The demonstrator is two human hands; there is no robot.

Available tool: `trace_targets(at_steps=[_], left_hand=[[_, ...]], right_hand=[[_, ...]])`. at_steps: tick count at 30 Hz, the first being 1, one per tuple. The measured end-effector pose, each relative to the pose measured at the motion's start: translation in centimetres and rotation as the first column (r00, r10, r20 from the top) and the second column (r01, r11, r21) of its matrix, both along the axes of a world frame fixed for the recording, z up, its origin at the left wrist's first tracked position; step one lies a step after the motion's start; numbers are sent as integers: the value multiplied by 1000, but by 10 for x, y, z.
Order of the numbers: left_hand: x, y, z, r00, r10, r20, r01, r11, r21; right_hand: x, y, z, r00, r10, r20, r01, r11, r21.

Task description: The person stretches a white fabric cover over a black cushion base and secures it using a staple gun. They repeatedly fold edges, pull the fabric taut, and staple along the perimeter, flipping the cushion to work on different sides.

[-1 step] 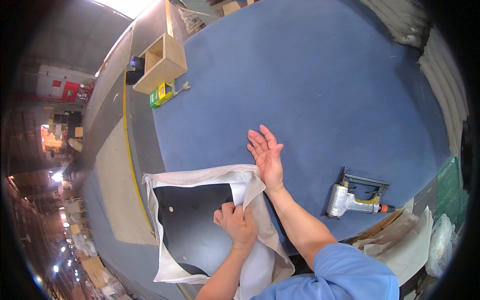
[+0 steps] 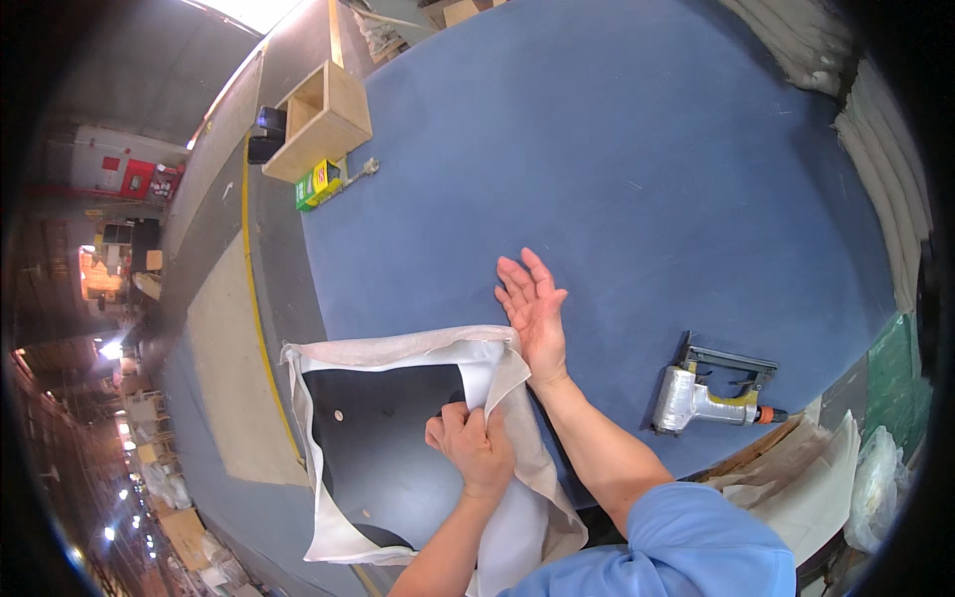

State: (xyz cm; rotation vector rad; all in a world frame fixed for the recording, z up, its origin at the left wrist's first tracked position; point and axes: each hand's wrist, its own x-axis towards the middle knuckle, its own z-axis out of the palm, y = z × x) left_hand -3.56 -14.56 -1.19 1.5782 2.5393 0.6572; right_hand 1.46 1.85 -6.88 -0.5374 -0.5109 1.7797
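Observation:
A black panel [image 2: 398, 448], roughly square, lies on the blue work surface in front of me. White padding [image 2: 477, 370] and light beige fabric [image 2: 408, 343] are folded round its edges. My left hand [image 2: 472, 450] is closed at the panel's right side, fingers curled and thumb against the white padding's edge. Beside the panel's far right corner, my right hand [image 2: 534, 313] is open, palm up and fingers spread, its wrist close against the fabric corner. A silver-taped staple gun [image 2: 704, 396] rests on its side to the right of my right forearm.
At the far left stand a wooden box [image 2: 333, 114] and a green-and-yellow carton [image 2: 318, 185], with a small metal fitting [image 2: 370, 166] alongside. Folded grey fabric [image 2: 880, 169] is stacked along the right edge. Pale sheets [image 2: 796, 478] and a clear plastic bag [image 2: 877, 497] lie at lower right.

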Motion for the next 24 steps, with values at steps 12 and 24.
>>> trace_targets(at_steps=[12,24], left_hand=[[0,0,-1,1000,-8,9,7,997,80],[-6,-7,-8,1000,6,-30,-3,995,102]], right_hand=[[18,-57,7,976,88,201,-98,994,39],[27,-42,13,996,85,-35,-86,995,-46]])
